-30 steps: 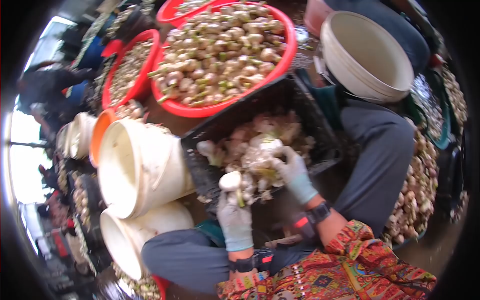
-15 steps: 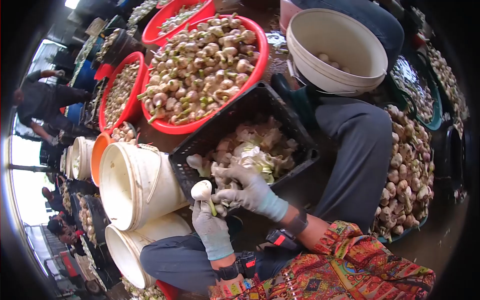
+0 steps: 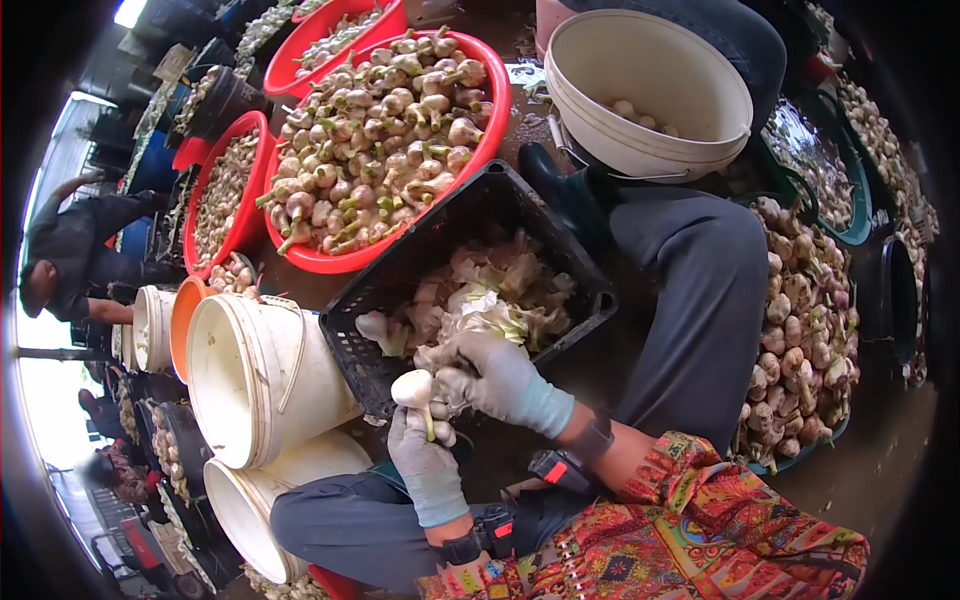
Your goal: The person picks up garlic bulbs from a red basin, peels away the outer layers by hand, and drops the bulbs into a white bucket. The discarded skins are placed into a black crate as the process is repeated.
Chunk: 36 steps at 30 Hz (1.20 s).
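Observation:
A white, peeled garlic bulb [image 3: 412, 387] with a green stem pointing down is in my gloved left hand [image 3: 424, 462], its fingers closed around the stem. Just to the right, my gloved right hand [image 3: 497, 382] has its fingers curled in close to the bulb. Whatever is between those fingers is hidden. Both hands are over the near edge of a black plastic crate [image 3: 375, 285], which holds a heap of papery garlic skins [image 3: 500, 305].
A red tub [image 3: 497, 110] heaped with unpeeled garlic stands beyond the crate. A white bucket [image 3: 650, 150] at the back holds several pale bulbs. White buckets [image 3: 270, 375] lie tipped at left. More garlic [image 3: 800, 330] is piled right. Another person [image 3: 90, 240] bends at far left.
The view has shifted slightly. The bulb is still in my left hand, and my right hand's fingers have curled in more. At far left, the other person has bent lower.

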{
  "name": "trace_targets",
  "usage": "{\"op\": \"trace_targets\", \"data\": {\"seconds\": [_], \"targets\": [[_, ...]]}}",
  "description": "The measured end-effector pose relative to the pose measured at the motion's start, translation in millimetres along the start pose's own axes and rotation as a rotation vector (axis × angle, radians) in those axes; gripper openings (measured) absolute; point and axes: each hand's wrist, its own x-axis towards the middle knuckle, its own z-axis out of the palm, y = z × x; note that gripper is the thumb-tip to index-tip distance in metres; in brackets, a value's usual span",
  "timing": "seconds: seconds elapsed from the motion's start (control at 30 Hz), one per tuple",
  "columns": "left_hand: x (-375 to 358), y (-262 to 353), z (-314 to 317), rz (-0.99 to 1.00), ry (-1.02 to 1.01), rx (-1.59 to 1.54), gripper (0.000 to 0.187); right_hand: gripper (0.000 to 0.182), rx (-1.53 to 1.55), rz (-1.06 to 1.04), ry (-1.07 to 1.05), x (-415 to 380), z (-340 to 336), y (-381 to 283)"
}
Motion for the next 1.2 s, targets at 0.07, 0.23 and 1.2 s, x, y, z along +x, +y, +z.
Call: {"op": "trace_targets", "data": {"seconds": [0.07,0.23,1.2], "targets": [[-5,-3,10,0.098,0.109,0.192,0.025,0.020,-0.293,-0.104,-0.025,-9,5,-7],[6,-26,8,0.739,0.338,0.961,0.021,0.013,-0.405,-0.084,0.043,-16,20,-4],[5,-24,0,-0.023,0.049,-0.051,0.029,0.014,-0.388,0.263,0.229,15,3,33]]}}
